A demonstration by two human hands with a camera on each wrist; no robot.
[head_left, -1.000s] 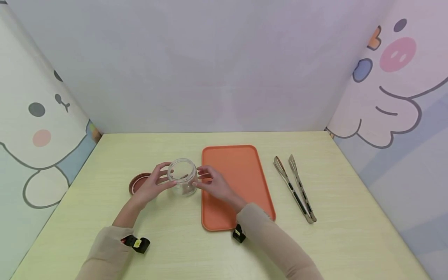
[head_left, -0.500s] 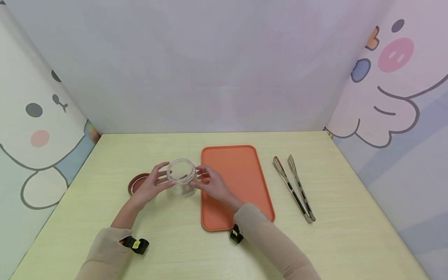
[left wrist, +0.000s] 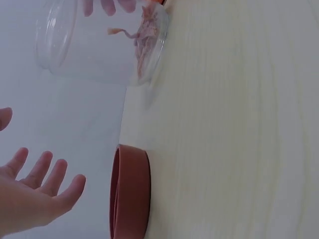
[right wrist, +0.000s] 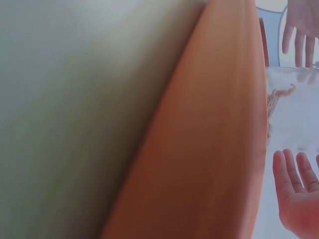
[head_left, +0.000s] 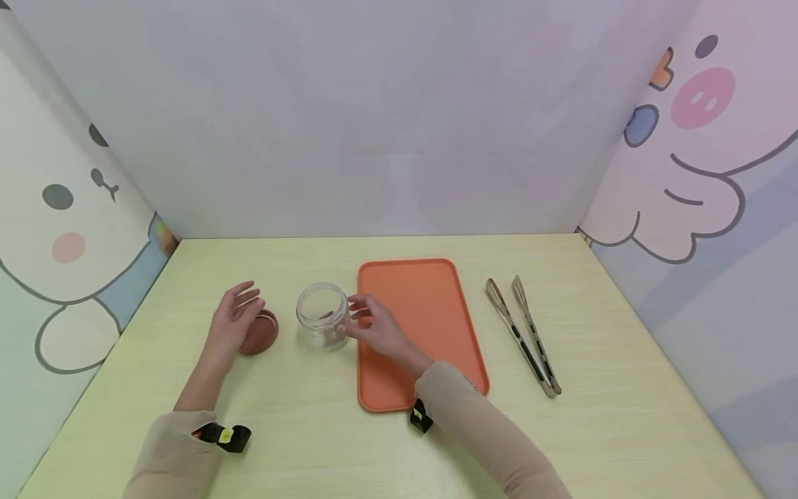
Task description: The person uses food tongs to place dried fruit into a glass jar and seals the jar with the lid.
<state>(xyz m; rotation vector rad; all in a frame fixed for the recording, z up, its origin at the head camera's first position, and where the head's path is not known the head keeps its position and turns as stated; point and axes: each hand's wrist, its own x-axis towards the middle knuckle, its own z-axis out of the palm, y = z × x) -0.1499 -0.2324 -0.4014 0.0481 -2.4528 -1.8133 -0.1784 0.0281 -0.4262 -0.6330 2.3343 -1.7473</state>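
A clear glass jar (head_left: 323, 315) stands upright and uncovered just left of the orange tray. In the left wrist view, a small pinkish-brown, crinkled thing (left wrist: 145, 40) with a thin tail-like end lies at the jar's bottom. My right hand (head_left: 380, 329) holds the jar from its right side, thumb toward the front and fingers farther back. To the left, my left hand (head_left: 231, 322) hovers with loosely spread fingers over a reddish-brown round lid (head_left: 260, 334), partly covering it in the head view. Its hollow side faces up. Nothing is in the left hand.
The orange tray (head_left: 414, 291) lies under my right forearm, right of the jar. Farther right rest metal tongs (head_left: 526, 339) with black grip sections, their arms spread apart. A pale wall with cartoon side panels encloses the light wooden table (head_left: 623, 388).
My left hand has let go of the jar and moved left to the lid, uncovering more of it. The right hand and the jar stay in place.
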